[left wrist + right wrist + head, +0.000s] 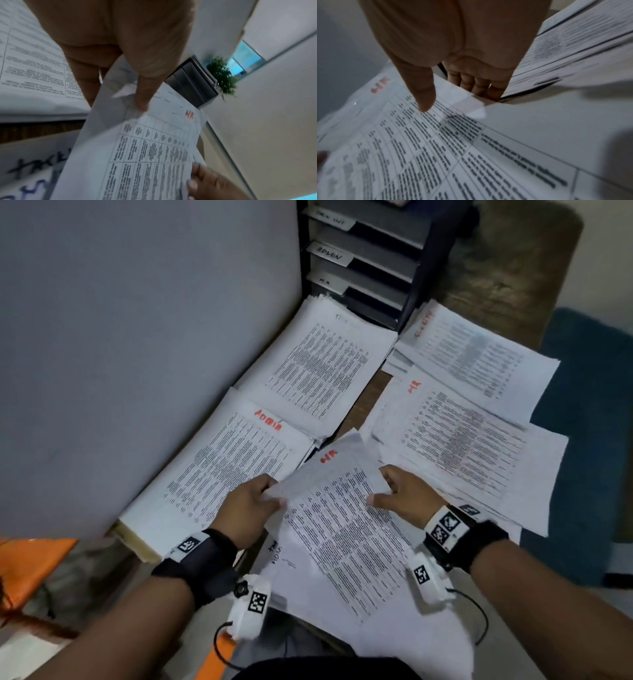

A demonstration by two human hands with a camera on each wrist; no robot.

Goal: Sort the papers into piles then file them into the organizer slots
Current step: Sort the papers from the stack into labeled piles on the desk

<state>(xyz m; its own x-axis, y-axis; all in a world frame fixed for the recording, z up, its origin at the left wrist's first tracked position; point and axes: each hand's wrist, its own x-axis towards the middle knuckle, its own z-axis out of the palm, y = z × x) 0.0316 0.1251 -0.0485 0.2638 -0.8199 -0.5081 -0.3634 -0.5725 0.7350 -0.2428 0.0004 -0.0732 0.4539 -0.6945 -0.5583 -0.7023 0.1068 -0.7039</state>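
Note:
Both hands hold up one printed sheet marked HR in red (337,508). My left hand (251,508) pinches its left edge, thumb on top and fingers underneath; my right hand (400,496) pinches its right edge the same way. The sheet (147,148) tilts up above the unsorted stack (308,583) near me. The wrist views show each thumb pressed on the sheet (436,142). Sorted piles lie around: ADMIN pile (226,467) at left, HR pile (459,440) at right, another pile (322,368) behind, one with a red mark (476,350) at far right. The black organizer (370,258) stands at the back.
A grey partition wall (137,337) runs along the left of the desk. The organizer's slots carry white handwritten labels (330,254). A blue chair (592,422) sits to the right, and an orange folder (30,570) lies at the lower left.

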